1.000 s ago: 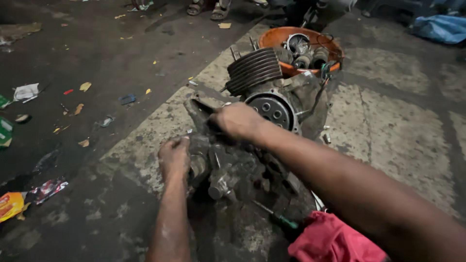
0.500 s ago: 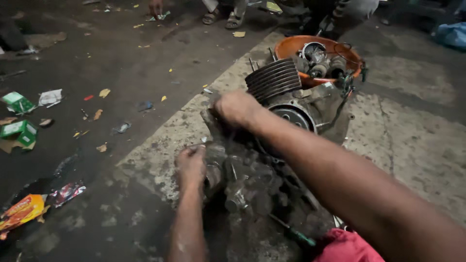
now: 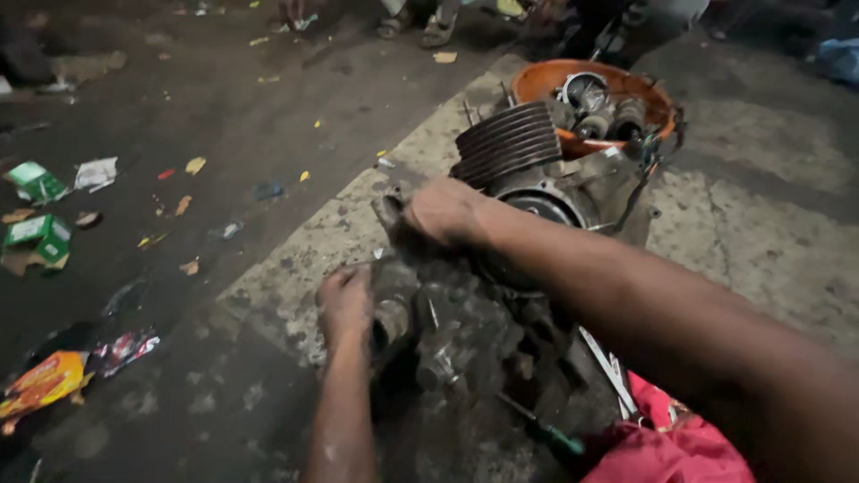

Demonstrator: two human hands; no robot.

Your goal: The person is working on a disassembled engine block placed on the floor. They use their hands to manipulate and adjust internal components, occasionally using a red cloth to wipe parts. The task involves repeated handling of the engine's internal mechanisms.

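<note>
**A:** What are the hands doing right now?

**B:** Both are gripping a dismantled motorcycle engine [image 3: 483,304] lying on the concrete floor [image 3: 769,241]; the right hand [image 3: 443,210] is curling its fingers over the upper near edge of the greasy crankcase, closed on the casting; the left hand [image 3: 344,300] is pressing against the case's left side, fingers folded onto it, and I cannot tell whether a thin rod by its knuckles is in its grip.

**A:** Which step would you say this is?

**B:** My judgement: they are bracing and steadying the case, or working a cover at its near end; nothing is looking lifted or separated yet; the next move is probably calling for a firm two-handed hold and a level pull or turn, since the block looks heavy and slick with oil.

**A:** And how is the engine lying?

**B:** Its long axis is running from the lower middle of the view up toward the upper right; the finned cylinder [image 3: 508,143] is pointing away from the person, toward an orange basin [image 3: 546,80] of metal parts just behind it; the grimy crankcase end is facing the person.

**A:** Anything close by?

**B:** A green-handled screwdriver [image 3: 546,434] is lying just beside the case near a red cloth [image 3: 671,447]; torn wrappers [image 3: 40,385] are lying scattered on the dark ground to the left, well apart.
</note>
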